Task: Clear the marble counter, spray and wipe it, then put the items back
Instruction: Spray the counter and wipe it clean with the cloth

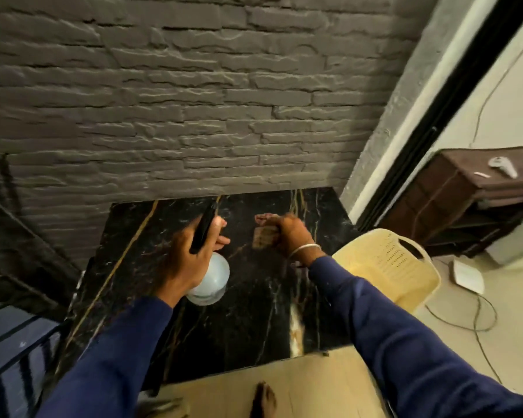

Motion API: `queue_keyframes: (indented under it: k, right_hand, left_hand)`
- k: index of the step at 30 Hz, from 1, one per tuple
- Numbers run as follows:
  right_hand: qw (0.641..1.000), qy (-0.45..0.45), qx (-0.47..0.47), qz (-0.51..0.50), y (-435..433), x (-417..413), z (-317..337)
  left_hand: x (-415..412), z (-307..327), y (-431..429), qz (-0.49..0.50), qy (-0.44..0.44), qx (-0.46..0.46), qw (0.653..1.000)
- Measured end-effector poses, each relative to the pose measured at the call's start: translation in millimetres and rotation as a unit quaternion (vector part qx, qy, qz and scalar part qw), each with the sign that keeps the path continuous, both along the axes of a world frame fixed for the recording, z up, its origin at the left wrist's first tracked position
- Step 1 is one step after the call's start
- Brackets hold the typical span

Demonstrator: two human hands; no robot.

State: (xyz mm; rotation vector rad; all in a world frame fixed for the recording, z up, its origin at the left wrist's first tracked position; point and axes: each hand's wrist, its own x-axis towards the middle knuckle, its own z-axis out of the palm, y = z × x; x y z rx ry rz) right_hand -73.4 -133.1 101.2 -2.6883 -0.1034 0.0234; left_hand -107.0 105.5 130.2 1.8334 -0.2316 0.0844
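**Both Hands Out Over the Marble Counter, Bottle in One and Cloth in the Other**

Both arms, in dark blue sleeves, reached forward over the black marble counter [254,312], which ran up against a grey stone-faced wall [194,101]. The left hand [191,251] was raised above the slab's middle, back of the hand toward the camera. Its fingers were curled round the neck of a spray bottle [210,282]. The bottle's pale, rounded body hung below the palm, and its black trigger head pointed up and away toward the wall.

The right hand [287,233] was farther forward and to the right, with the wrist bent and the knuckles turned left. It was closed on a small brownish cloth [264,236]. The cloth was blurred, so I could not tell whether it touched the marble. A thin silver bangle [304,250] circled that wrist. The two hands were near each other but apart.

A pale yellow plastic chair [387,267] stood just beside the counter's right edge, and a brown shelf unit [465,191] stood beyond it. A bare foot [263,399] showed on the floor below.
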Motion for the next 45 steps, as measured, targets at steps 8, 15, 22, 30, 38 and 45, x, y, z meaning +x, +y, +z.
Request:
queue_keyframes:
  k: [8, 15, 22, 30, 38, 45]
  right_hand:
    - [0.992, 0.022, -0.04, -0.121, -153.7, -71.6, 78.2]
    - [0.947, 0.238, -0.123, -0.176, -258.4, -94.8, 53.4]
    - [0.944, 0.292, -0.06, -0.141, -309.6, -78.8, -24.5]
    - [0.96, 0.258, -0.04, -0.101, -314.5, -56.5, -77.2]
    - [0.953, 0.283, -0.086, -0.07, -304.5, -49.5, -116.4]
    - [0.945, 0.314, -0.09, -0.032, -305.4, -45.7, -135.4]
  left_hand:
    - [-24.8, 61.0, -142.7, -0.078, -0.063, -0.073, 0.992]
    - [-51.4, 58.5, -263.7, -0.136, -0.065, -0.036, 0.988]
    - [-63.4, 5.7, -345.6, -0.077, -0.036, 0.003, 0.996]
    - [-55.5, -70.4, -375.1, -0.048, 0.065, 0.067, 0.994]
    - [-51.9, -115.7, -378.6, -0.124, 0.218, 0.142, 0.958]
    - [-44.6, -127.7, -374.6, -0.168, 0.236, 0.174, 0.941]
